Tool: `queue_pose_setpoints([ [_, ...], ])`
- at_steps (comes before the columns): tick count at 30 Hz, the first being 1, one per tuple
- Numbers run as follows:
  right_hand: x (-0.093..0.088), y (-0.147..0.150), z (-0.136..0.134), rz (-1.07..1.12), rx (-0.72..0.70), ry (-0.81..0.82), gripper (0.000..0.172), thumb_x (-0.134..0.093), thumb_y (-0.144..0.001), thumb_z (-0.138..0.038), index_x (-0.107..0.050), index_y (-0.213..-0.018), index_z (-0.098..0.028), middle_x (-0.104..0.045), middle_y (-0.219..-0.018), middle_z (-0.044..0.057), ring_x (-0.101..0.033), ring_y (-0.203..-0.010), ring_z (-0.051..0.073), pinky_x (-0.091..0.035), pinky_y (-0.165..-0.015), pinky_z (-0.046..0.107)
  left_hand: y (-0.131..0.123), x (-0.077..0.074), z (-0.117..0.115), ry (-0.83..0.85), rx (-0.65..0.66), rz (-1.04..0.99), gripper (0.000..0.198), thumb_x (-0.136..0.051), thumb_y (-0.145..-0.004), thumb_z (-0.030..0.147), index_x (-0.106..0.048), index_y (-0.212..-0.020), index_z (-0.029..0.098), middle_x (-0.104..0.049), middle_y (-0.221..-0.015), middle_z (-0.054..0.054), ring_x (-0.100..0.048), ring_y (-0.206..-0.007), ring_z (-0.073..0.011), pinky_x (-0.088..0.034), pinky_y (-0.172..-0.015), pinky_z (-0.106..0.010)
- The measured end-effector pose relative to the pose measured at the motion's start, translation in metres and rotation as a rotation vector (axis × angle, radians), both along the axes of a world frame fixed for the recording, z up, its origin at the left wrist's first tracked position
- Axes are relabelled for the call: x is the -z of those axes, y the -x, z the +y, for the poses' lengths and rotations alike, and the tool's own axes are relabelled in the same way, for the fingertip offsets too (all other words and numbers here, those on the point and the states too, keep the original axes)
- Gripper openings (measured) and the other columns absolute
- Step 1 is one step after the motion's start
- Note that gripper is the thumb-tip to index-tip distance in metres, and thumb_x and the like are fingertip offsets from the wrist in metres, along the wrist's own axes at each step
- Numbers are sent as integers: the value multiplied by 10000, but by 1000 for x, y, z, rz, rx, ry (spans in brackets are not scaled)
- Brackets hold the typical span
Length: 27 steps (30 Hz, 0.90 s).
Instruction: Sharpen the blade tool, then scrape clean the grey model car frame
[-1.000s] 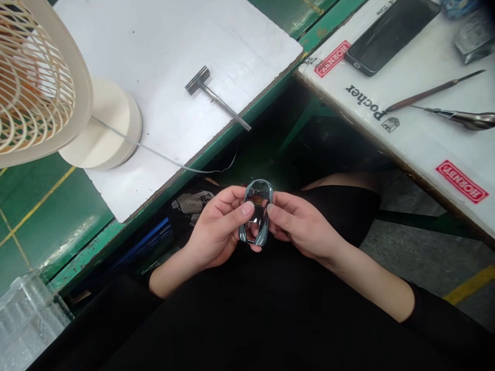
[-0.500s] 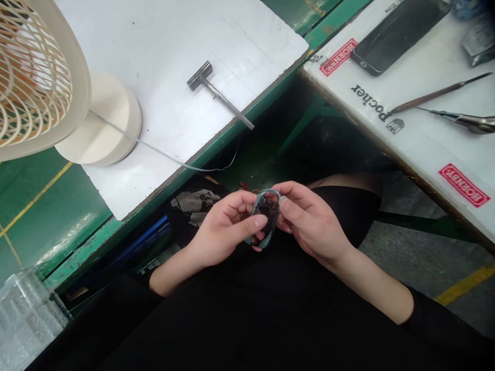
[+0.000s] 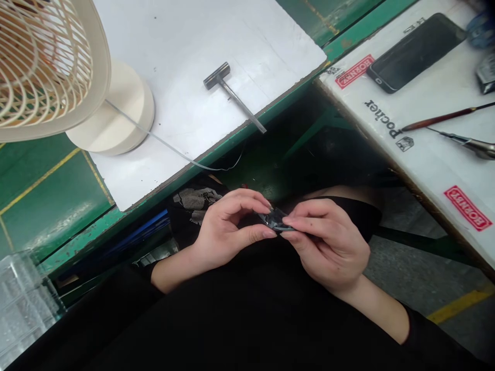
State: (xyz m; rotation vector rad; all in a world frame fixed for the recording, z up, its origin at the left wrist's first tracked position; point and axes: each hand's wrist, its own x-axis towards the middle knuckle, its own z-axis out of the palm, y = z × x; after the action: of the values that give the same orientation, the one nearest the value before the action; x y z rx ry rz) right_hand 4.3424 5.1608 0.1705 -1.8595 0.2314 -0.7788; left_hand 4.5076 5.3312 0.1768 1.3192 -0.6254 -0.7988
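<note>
Between my two hands, above my lap, is a small dark oval part [image 3: 275, 220] with a blue-grey rim and a glossy, see-through-looking middle. It is tilted nearly edge-on to me. My left hand [image 3: 230, 224] pinches its left end, thumb below and fingers above. At the right end, my right hand [image 3: 330, 239] grips it between thumb and fingertips. Its exact kind cannot be told, and the fingertips hide both ends.
A beige fan [image 3: 112, 113] and a metal T-shaped hammer [image 3: 235, 95] are on the white-topped table [image 3: 185, 31]. A phone [image 3: 415, 51], a thin brown-handled tool [image 3: 441, 119] and metal tweezers or scissors [image 3: 472, 144] lie on the right-hand table. Clear plastic trays [image 3: 25, 304] stand lower left.
The dark oval part has turned from facing me to nearly edge-on. My right hand has rotated and shifted slightly right and down. The camera view has moved a little.
</note>
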Motion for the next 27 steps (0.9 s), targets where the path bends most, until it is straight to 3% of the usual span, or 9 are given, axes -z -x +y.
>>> queue_pose_setpoints([
  [6,-1,-4,1,-14,9,32,447,-974,-1036,-146,-945,-1378,-432,-870,-1062,46,-826,-880,254,-700,-712,412,1,3,2,37,-29,16,284,-1096,-907,194,-940,-1137,255,-828,-1284,-91,-858,-1152,-252,-754,-1089,-434],
  [12,-3,-7,2,6,41,22,294,-984,-1033,-217,-968,-1249,-414,-893,-1014,41,-839,-836,265,-705,-681,426,-1,4,3,41,-7,86,275,-1086,-903,152,-855,-1034,223,-798,-1260,-78,-836,-1145,-225,-731,-1059,-379],
  [17,-5,-9,4,104,90,-192,155,-1022,-980,-263,-988,-1066,-387,-884,-984,45,-802,-832,267,-657,-682,441,-2,1,2,-38,62,259,291,-1071,-956,240,-790,-1020,202,-825,-1266,-86,-820,-1171,-211,-708,-1044,-325],
  [20,-2,-11,5,184,152,-322,46,-952,-1085,-330,-960,-1050,-357,-855,-977,50,-763,-858,256,-615,-720,432,-2,0,2,-140,120,466,343,-1034,-1020,386,-778,-1157,202,-854,-1166,-77,-850,-1034,-203,-740,-947,-333],
  [23,5,-14,3,278,174,-483,206,-907,-1142,-479,-920,-1016,-317,-822,-948,47,-713,-810,232,-566,-685,400,-3,0,1,-215,182,696,488,-1041,-1003,492,-736,-1253,205,-849,-1026,-41,-875,-849,-209,-775,-815,-359],
  [27,11,-16,0,350,133,-656,307,-961,-1088,-572,-913,-989,-285,-820,-927,39,-707,-789,208,-564,-682,367,-5,1,1,-226,207,761,533,-1046,-995,510,-727,-1281,195,-863,-1002,-39,-881,-784,-195,-777,-770,-331],
])
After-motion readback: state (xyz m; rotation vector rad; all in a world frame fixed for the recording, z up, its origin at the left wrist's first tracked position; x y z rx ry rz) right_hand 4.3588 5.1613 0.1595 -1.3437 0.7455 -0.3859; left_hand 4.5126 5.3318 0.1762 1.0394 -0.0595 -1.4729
